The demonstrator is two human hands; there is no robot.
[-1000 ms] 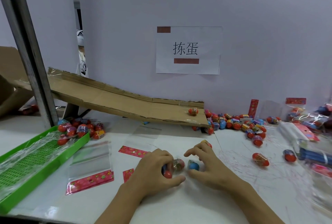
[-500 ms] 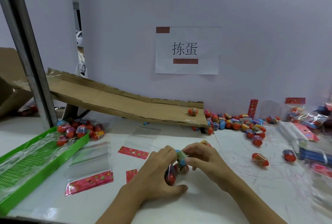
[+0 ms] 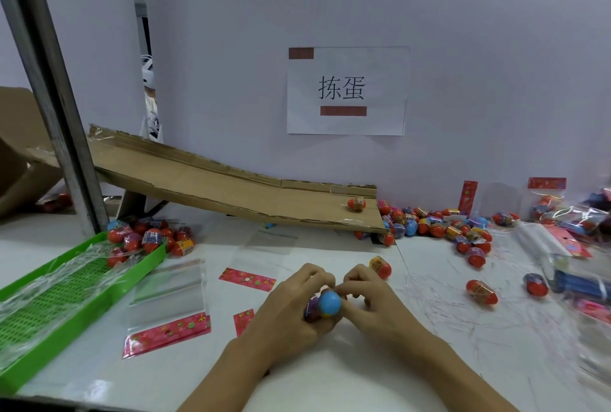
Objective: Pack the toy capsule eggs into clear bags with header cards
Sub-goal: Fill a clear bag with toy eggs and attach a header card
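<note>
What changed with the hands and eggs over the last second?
Both hands gathered the loose eggs off the table: the left hand now grips a cluster with the blue egg on top, and the right hand pinches at it. The empty bag and cardboard ramp stayed put.

Blue-capped egg (image 3: 329, 303) — red flowered header card (image 3: 167, 335) — green tray (image 3: 49, 342).

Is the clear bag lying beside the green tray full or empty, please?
Empty: the clear bag lies flat on the table, nothing inside, red header card attached.
</note>
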